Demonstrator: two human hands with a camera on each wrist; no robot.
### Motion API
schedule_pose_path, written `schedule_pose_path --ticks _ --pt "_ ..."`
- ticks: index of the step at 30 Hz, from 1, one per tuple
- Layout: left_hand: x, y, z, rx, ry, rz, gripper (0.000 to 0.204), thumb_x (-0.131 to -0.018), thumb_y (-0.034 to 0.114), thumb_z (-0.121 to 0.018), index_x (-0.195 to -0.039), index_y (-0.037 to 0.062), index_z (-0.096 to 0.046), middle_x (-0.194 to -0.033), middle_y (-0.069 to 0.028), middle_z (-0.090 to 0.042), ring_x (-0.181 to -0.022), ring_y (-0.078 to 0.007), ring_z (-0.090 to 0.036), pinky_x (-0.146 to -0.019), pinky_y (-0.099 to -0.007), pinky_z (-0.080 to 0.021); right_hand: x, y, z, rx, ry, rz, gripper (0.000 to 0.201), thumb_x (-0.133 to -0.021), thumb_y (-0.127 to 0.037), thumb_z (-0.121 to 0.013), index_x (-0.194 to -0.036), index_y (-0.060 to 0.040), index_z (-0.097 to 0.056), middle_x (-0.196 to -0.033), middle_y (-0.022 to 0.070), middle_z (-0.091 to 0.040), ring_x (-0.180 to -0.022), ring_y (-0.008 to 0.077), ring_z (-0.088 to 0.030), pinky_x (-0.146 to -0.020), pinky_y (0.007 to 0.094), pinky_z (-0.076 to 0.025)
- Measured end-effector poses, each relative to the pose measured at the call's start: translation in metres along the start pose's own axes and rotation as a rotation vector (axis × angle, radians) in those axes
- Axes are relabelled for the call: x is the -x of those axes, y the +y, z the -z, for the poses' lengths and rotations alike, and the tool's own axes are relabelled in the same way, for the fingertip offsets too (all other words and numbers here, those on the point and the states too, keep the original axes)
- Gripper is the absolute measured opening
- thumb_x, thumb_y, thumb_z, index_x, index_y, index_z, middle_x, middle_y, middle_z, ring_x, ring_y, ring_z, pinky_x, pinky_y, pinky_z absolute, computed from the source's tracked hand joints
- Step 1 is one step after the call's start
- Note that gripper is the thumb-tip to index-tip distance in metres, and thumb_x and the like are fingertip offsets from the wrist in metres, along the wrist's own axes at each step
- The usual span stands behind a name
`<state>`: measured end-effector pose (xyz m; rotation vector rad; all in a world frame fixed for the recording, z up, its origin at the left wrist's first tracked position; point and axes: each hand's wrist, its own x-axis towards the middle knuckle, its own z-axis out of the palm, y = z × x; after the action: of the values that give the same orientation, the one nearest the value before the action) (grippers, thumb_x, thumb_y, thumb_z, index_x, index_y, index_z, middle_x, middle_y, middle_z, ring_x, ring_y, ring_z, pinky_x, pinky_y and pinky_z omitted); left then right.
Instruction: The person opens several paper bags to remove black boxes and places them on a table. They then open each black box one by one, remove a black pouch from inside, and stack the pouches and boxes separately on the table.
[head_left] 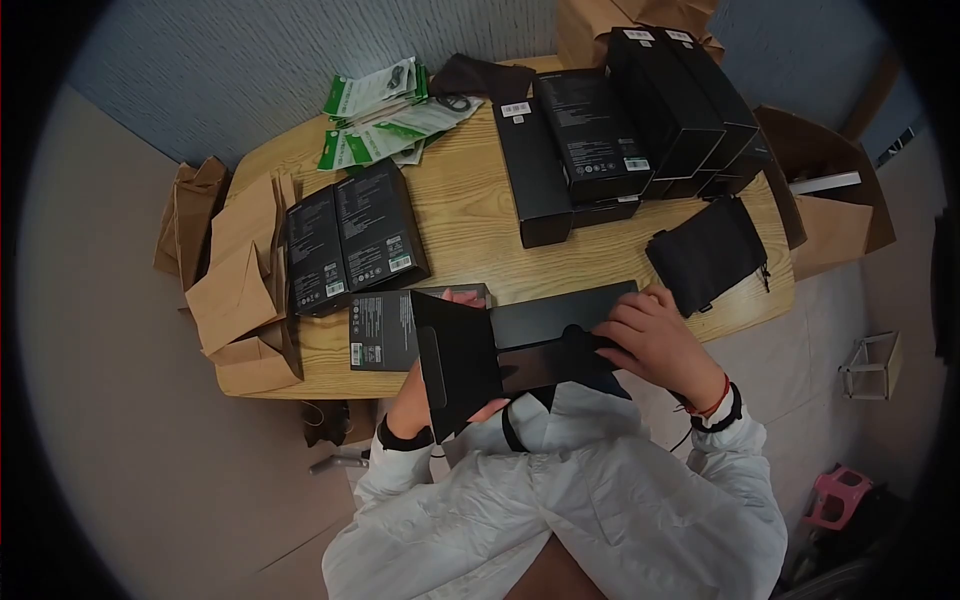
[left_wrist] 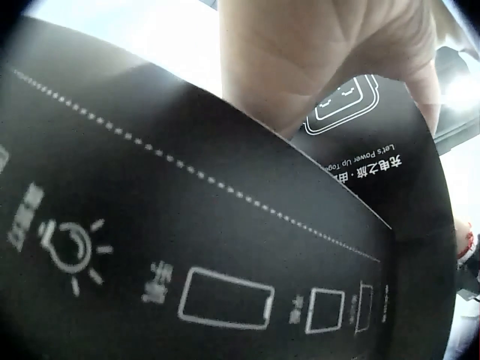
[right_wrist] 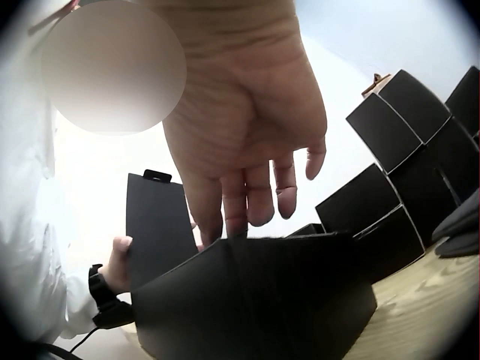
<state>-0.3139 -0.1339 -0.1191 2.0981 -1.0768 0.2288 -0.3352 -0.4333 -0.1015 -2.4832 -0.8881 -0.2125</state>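
Observation:
An opened black box [head_left: 560, 300] is held at the table's front edge, its flap [head_left: 458, 365] raised at the left. My left hand [head_left: 408, 405] grips the flap end, with fingers showing above and below it. In the left wrist view that hand [left_wrist: 322, 60] lies over the black card [left_wrist: 225, 225], which has white drawings. My right hand [head_left: 655, 335] is at the box's right end, fingers over its rim. The right wrist view shows the right hand's [right_wrist: 251, 127] fingers reaching down to the box's [right_wrist: 255, 292] edge; their tips are partly hidden.
Black boxes [head_left: 590, 130] stand stacked at the back right, near a black pouch [head_left: 708, 255]. Two boxes [head_left: 375, 225] and a third [head_left: 375, 330] lie left. Green-and-white packets [head_left: 385, 120] are at the back, brown paper [head_left: 245, 270] at the left, a pink stool [head_left: 838, 497] on the floor.

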Motion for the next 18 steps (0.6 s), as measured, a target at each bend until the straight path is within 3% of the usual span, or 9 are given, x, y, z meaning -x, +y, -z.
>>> schedule_pose_path --ticks 3,5,6,7,8,12,15,17,18 --pt "0.008 -0.006 -0.010 0.065 0.082 -0.042 0.118 -0.054 0.025 -0.088 -0.145 -0.0010 -0.018 -0.135 -0.0207 -0.039 -0.127 -0.0332 -0.039 -0.108 -0.0435 -0.029 0.004 0.006 0.010 0.116 0.017 -0.009 0.016 -0.076 -0.018 -0.073 -0.084 -0.0076 -0.064 -0.079 0.0013 -0.056 -0.090 0.0210 -0.054 -0.088 0.0355 -0.038" --pt "0.010 -0.010 -0.019 0.112 0.135 -0.074 0.118 -0.054 0.026 -0.088 -0.145 -0.0014 -0.018 -0.135 -0.0207 -0.039 -0.127 -0.0330 -0.040 -0.108 -0.0435 -0.029 0.007 0.009 0.013 -0.045 -0.012 -0.043 0.012 -0.079 -0.016 -0.071 -0.077 -0.0060 -0.064 -0.078 0.0024 -0.058 -0.081 0.0229 -0.055 -0.080 0.0320 -0.042" --pt "-0.037 -0.031 -0.033 0.137 0.161 -0.090 0.118 -0.054 0.026 -0.088 -0.145 -0.0016 -0.018 -0.135 -0.0207 -0.039 -0.127 -0.0329 -0.040 -0.108 -0.0435 -0.029 0.010 0.009 0.014 -0.043 -0.014 -0.044 0.012 -0.079 -0.016 -0.071 -0.077 -0.0060 -0.064 -0.078 0.0024 -0.058 -0.081 0.0229 -0.055 -0.080 0.0320 -0.042" --pt "0.011 -0.016 -0.029 0.162 0.187 -0.106 0.118 -0.054 0.026 -0.088 -0.145 -0.0018 -0.019 -0.135 -0.0207 -0.040 -0.127 -0.0328 -0.040 -0.108 -0.0435 -0.029 0.014 0.006 0.015 -0.257 -0.104 -0.156 0.010 -0.079 -0.014 -0.071 -0.081 -0.0054 -0.066 -0.082 0.0049 -0.062 -0.082 0.0243 -0.058 -0.078 0.0330 -0.044" --pt "-0.029 -0.032 -0.042 0.186 0.213 -0.121 0.118 -0.054 0.027 -0.088 -0.145 -0.0020 -0.019 -0.134 -0.0208 -0.040 -0.127 -0.0327 -0.040 -0.109 -0.0435 -0.029 0.017 0.004 0.015 -0.472 -0.194 -0.267 0.010 -0.078 -0.012 -0.071 -0.084 -0.0047 -0.068 -0.086 0.0074 -0.065 -0.083 0.0257 -0.060 -0.077 0.0340 -0.047" --pt "0.007 -0.037 -0.043 0.277 0.313 -0.178 0.117 -0.054 0.028 -0.088 -0.144 -0.0028 -0.020 -0.134 -0.0208 -0.041 -0.127 -0.0322 -0.040 -0.109 -0.0435 -0.029 0.009 -0.006 0.009 -0.498 -0.174 -0.297 0.013 -0.081 -0.006 -0.067 -0.094 -0.0033 -0.070 -0.103 0.0113 -0.066 -0.087 0.0295 -0.063 -0.075 0.0356 -0.051" --pt "0.011 -0.033 -0.038 0.319 0.365 -0.214 0.117 -0.054 0.028 -0.089 -0.144 -0.0032 -0.020 -0.134 -0.0209 -0.041 -0.127 -0.0320 -0.040 -0.109 -0.0435 -0.029 -0.001 -0.004 0.005 -0.389 -0.213 -0.185 0.029 -0.083 -0.002 -0.063 -0.112 -0.0048 -0.065 -0.123 0.0123 -0.058 -0.102 0.0319 -0.060 -0.087 0.0374 -0.049" --pt "0.007 -0.006 -0.011 0.263 0.066 0.179 0.116 -0.055 0.031 -0.089 -0.143 -0.0048 -0.021 -0.134 -0.0214 -0.041 -0.129 -0.0311 -0.038 -0.110 -0.0434 -0.027 -0.008 -0.005 0.001 -0.301 -0.203 -0.096 0.047 -0.082 -0.003 -0.064 -0.128 -0.0069 -0.053 -0.133 0.0130 -0.049 -0.111 0.0320 -0.054 -0.094 0.0354 -0.045" --pt "0.007 -0.006 -0.011 0.263 0.067 0.180 0.116 -0.055 0.031 -0.089 -0.143 -0.0048 -0.021 -0.134 -0.0214 -0.041 -0.129 -0.0311 -0.038 -0.110 -0.0434 -0.027 -0.010 -0.004 0.000 -0.300 -0.204 -0.096 0.047 -0.082 -0.003 -0.064 -0.128 -0.0069 -0.053 -0.133 0.0130 -0.049 -0.111 0.0320 -0.054 -0.094 0.0354 -0.045"
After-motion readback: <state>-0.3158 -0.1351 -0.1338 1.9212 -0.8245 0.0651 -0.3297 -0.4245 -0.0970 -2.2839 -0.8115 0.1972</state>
